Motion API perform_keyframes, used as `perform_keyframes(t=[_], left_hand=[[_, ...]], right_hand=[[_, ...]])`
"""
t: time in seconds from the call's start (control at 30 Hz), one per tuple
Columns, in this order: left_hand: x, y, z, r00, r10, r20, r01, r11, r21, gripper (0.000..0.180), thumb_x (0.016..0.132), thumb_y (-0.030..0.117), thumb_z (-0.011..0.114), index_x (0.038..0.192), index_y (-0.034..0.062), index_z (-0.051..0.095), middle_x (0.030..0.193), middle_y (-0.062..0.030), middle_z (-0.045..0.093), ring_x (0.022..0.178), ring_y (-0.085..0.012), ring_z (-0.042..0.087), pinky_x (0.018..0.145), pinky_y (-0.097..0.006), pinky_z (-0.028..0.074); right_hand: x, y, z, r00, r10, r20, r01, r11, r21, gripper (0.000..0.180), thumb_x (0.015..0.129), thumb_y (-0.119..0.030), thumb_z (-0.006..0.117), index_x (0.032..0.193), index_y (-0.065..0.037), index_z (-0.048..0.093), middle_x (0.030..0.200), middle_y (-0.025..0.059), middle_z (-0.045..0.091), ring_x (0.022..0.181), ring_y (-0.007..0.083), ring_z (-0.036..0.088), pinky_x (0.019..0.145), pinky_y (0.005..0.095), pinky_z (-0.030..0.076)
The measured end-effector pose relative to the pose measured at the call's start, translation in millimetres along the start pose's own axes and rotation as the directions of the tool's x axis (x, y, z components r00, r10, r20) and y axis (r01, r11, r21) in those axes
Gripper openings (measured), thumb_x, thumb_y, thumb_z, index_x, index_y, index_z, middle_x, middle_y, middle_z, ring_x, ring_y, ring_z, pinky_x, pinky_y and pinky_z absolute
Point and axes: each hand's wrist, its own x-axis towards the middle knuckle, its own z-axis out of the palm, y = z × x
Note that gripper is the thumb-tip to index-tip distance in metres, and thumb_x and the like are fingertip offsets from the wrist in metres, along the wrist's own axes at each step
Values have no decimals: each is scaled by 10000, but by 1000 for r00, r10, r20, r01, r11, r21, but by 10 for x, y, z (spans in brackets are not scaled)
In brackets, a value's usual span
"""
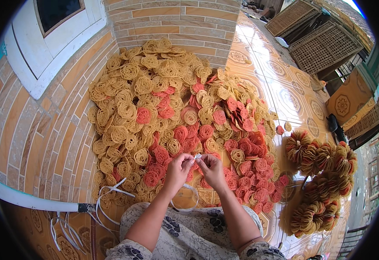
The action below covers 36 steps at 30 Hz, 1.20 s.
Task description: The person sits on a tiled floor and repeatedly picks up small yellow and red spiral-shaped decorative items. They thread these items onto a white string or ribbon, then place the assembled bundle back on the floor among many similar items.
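Pinched by both the left hand (179, 170) and the right hand (212, 170), a white strip (197, 156) is held over the heap of tan and coral discs (127, 109). Both forearms (155, 212) are stretched forward over a flower-patterned garment (189, 227) and angled inward, the hands being brought close together.

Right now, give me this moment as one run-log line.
left hand: pinching white strip | right hand: pinching white strip | ahead: piled yellow discs, red discs | floor, right: disc bundles
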Motion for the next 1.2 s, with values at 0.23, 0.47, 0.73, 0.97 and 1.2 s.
perform_keyframes(t=[0.23,0.47,0.73,0.97,1.2], left_hand=[[22,19,1,944,331,-11,-322,924,208,91,866,47,643,944,17,606,844,-100,637,733,-212,626,644,-306,485],[0,23,25,981,193,12,-193,981,32,93,914,94,608,950,10,590,828,-67,624,723,-145,590,637,-284,466],[18,-116,75,999,-43,1,41,956,-290,168,954,169,587,944,1,591,773,5,587,685,-57,493,617,-237,423],[22,-75,19,1000,-16,15,19,976,-216,150,965,162,566,971,13,578,782,0,591,690,-61,504,639,-224,429],[84,343,-508,945,-263,-196,-98,344,-934,110,978,217,528,937,124,568,697,18,546,704,-119,608,594,-232,504]], right_hand=[[-27,44,14,998,53,-32,-55,997,-55,129,910,-102,617,860,15,595,636,-65,463,567,27,368,491,223,301],[-11,-32,-53,986,165,0,-155,923,352,87,915,-91,588,926,-6,603,809,-22,593,715,38,500,624,196,374],[0,-61,-61,989,110,101,-134,952,276,121,934,-139,608,946,-21,633,778,-54,582,673,19,472,586,179,354],[-35,-31,71,996,95,5,-92,950,300,111,933,-118,621,887,-18,634,813,-45,607,726,15,498,664,174,390],[69,-220,-359,961,168,-219,2,788,616,162,922,-157,612,777,-104,563,627,-64,451,534,31,341,511,212,263]])
